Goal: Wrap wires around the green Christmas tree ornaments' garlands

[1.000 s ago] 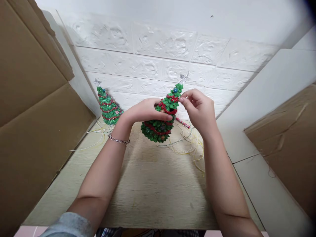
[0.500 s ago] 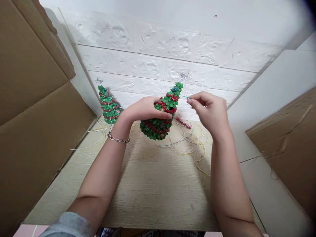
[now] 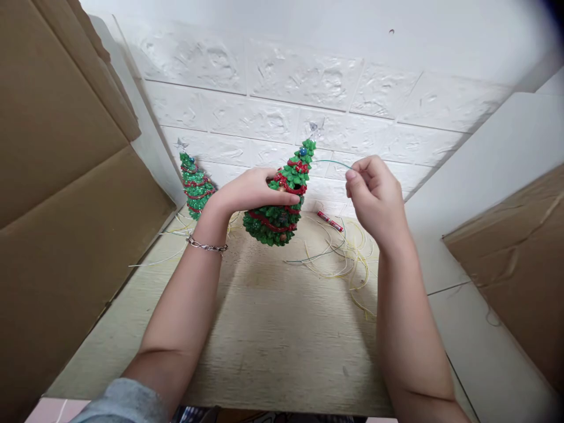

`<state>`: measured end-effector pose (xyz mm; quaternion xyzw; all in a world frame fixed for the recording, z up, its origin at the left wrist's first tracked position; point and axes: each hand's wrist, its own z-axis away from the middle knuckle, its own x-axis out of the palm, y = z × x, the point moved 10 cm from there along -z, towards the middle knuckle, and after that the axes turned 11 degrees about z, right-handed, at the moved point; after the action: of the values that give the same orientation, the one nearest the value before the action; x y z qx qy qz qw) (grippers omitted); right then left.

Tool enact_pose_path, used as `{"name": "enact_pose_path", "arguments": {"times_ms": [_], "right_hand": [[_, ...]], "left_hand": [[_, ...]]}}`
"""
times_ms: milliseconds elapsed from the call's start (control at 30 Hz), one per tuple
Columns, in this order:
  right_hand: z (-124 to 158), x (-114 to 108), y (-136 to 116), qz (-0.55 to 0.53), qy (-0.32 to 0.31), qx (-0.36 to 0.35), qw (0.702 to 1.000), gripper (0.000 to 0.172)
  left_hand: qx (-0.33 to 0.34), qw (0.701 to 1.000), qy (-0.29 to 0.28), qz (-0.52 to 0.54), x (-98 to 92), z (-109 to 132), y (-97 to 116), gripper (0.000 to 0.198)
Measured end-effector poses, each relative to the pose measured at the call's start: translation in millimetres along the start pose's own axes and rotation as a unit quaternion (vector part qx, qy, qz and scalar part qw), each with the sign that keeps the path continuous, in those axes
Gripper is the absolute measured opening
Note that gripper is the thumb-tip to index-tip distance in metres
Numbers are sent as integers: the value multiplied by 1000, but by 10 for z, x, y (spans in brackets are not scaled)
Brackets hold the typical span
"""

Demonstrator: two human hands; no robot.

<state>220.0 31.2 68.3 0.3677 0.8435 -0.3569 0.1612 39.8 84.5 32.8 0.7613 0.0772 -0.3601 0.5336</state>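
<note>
My left hand (image 3: 259,191) is wrapped round the middle of a green Christmas tree figurine (image 3: 275,226). The tree leans to the right, with red garlands, small baubles and a clear star (image 3: 314,127) on its tip. My right hand (image 3: 374,194) pinches a thin green wire (image 3: 332,161) between thumb and fingertips. From there the wire curves left to the upper part of the tree; whether it goes into the tree or passes behind it I cannot tell. A second, similar tree (image 3: 196,191) with glitter stands behind my left wrist.
Loose yellow, white and green wires (image 3: 352,258) lie tangled on the wooden table (image 3: 282,329), near two red batteries (image 3: 330,221). More wires (image 3: 176,226) lie by the second tree. Cardboard (image 3: 57,194) stands at the left, more cardboard (image 3: 520,258) at the right, and a white brick-patterned wall (image 3: 273,64) behind.
My right hand has drawn away from the tree, and a longer stretch of green wire shows between them. The held tree has shifted slightly left with my left hand.
</note>
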Motion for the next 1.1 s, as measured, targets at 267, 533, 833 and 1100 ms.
{"name": "enact_pose_path", "arguments": {"times_ms": [267, 533, 833, 1100], "right_hand": [[28, 208, -224, 59, -43, -42, 996, 7], [-34, -59, 98, -37, -32, 25, 998, 20], [-3, 176, -11, -95, -51, 42, 993, 26], [2, 294, 22, -221, -123, 54, 966, 38]], "left_hand": [[2, 998, -60, -16, 262, -26, 67, 49], [-15, 1000, -18, -17, 94, -1, 17, 51], [-8, 997, -67, -25, 292, -27, 74, 50], [-6, 997, -74, -28, 304, -32, 53, 44]]}}
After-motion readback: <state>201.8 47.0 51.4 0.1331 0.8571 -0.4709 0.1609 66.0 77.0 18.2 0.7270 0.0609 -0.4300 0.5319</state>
